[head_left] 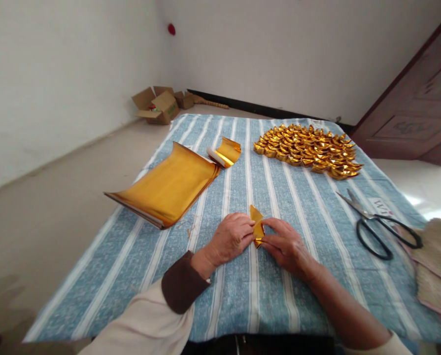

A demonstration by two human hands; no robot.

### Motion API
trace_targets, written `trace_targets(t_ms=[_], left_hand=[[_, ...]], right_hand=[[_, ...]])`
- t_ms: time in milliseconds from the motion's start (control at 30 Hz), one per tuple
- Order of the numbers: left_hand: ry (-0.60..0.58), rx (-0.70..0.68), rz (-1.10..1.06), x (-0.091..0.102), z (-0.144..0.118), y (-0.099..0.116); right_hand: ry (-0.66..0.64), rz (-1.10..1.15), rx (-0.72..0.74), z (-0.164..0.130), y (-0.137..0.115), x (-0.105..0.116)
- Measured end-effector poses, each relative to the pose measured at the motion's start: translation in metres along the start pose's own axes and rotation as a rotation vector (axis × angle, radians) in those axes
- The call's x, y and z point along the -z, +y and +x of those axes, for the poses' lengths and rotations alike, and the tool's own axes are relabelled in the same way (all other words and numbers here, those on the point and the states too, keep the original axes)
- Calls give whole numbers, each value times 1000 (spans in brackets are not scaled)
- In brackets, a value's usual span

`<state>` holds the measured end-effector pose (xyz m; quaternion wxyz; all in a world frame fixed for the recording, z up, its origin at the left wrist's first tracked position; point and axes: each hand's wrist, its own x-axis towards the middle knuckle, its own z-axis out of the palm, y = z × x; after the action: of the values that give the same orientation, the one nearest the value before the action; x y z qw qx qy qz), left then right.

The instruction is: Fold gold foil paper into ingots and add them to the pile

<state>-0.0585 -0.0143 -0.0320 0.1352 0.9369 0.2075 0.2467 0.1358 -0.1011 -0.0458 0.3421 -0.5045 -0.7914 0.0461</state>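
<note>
Between my two hands a small folded piece of gold foil paper rests on the striped cloth, its pointed end facing away from me. My left hand grips its left edge with the fingers bent together. On the other side my right hand pinches the right edge between thumb and fingers. A stack of flat gold foil sheets lies to the left, its edges curling up. Behind that stack sits a smaller curled gold foil piece. Many folded gold paper ingots stand in rows at the back right.
Black-handled scissors lie partly open at the right, beside a small white printed card. A beige cloth covers the right edge of the table. Cardboard boxes stand on the floor past the far left corner.
</note>
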Motion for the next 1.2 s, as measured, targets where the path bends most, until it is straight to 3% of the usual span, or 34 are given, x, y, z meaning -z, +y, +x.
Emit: trace_targets(t_ms=[200,533,1200], left_hand=[[34,-6,-44,1,0,-3],[51,21,-143,2,1,-5],[92,136,-159,-3,2,-7]], right_hand=[[86,28,-97,5,0,-11],[108,20,-257,9,-4,-19],[148,3,-355,11,-7,-25]])
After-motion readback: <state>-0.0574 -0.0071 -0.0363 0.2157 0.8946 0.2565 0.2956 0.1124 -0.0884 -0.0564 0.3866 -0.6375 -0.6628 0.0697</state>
